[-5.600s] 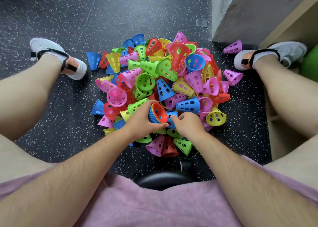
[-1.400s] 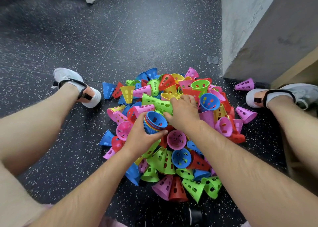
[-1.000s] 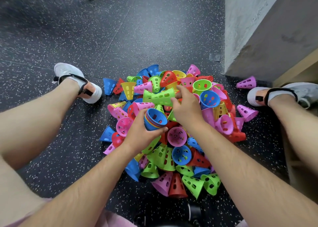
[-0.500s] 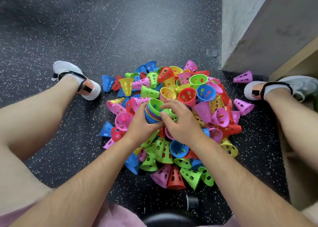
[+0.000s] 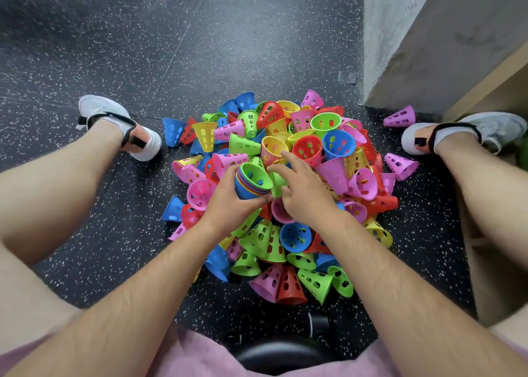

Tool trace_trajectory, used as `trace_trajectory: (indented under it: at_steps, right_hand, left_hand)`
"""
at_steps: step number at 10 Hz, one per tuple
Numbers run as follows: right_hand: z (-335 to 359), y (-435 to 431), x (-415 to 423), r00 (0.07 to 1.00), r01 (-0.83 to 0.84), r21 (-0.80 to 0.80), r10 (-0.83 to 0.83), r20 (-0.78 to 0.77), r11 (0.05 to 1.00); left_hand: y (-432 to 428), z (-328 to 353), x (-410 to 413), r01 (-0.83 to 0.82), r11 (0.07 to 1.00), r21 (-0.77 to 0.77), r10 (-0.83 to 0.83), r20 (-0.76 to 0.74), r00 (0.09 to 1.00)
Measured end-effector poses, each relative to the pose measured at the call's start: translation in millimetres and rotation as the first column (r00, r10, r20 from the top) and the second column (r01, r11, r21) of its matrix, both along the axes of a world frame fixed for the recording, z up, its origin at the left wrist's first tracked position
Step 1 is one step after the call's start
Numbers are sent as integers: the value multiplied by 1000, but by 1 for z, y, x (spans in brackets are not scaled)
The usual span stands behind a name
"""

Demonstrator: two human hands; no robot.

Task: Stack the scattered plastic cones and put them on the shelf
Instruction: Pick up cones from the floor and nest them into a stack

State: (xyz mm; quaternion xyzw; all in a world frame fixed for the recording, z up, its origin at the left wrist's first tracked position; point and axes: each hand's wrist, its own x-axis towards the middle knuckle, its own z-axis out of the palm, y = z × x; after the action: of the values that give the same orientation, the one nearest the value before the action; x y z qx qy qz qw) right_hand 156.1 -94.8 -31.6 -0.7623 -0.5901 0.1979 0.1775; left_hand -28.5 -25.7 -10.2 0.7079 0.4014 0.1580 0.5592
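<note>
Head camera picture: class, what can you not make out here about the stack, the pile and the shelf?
In the head view:
1. Stack: cone count unclear; only thin rims show, and the left hand wraps its lower part.
2. Pile: cones beneath are covered by upper cones and the right hand.
3. Wooden board: cut off by the right edge; whether it is the shelf cannot be told.

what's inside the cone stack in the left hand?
A green cone is nested topmost, its holed inside empty. Below it only blue and red rim edges show; the left hand covers the rest of the stack.
</note>
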Motion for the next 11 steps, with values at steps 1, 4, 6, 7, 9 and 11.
trace_trajectory:
  at_steps: [1,4,6,7,9,11]
  right_hand:
    - [3,1,-6,1000,-17,-103,19,16,995]
    - [-15,4,3,1000,19,17,-19,18,1000]
    - [-1,-5,15,981,169,219,-142,-133,961]
    - [10,-8,14,964,220,289,-162,-211,932]
    - [24,-10,-5,979,98,300,-38,-200,949]
    - [19,-8,-28,958,10,61,8,-286,998]
  left_hand:
    - [4,-29,1,-89,996,21,89,4,996]
    - [5,-29,6,-108,994,8,108,26,994]
    - [7,-32,6,-104,995,-1,104,44,994]
    - [7,-33,7,-107,994,12,106,46,993]
    - [7,-31,9,-113,994,-2,113,77,991]
    - [10,-30,0,-175,984,-25,177,122,977]
